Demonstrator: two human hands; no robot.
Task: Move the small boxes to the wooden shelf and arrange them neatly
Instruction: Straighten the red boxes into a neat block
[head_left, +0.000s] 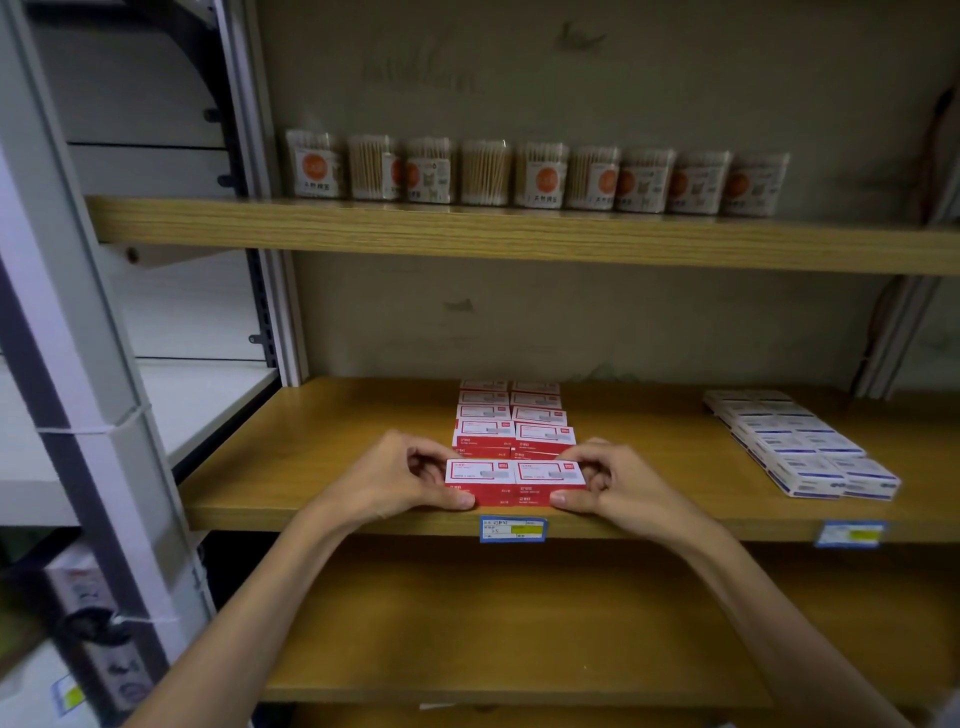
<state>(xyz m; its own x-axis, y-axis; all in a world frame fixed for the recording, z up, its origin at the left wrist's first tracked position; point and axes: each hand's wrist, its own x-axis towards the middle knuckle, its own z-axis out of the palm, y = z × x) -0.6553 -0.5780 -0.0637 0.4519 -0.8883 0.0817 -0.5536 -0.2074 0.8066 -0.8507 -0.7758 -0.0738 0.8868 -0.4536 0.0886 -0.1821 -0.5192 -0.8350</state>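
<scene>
Gripping: left hand (400, 480) and right hand (613, 483), fingers curled tight on the front red boxes (514, 480)
Boxes: between both thumbs, at the wooden shelf (322, 467) edge
Behind fingers: more red boxes (511, 415) in two columns

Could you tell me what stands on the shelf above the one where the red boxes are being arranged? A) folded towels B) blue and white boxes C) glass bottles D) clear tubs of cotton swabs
D: a row of clear tubs of cotton swabs lines the upper wooden shelf, above the red boxes that both hands hold at the front.
</scene>
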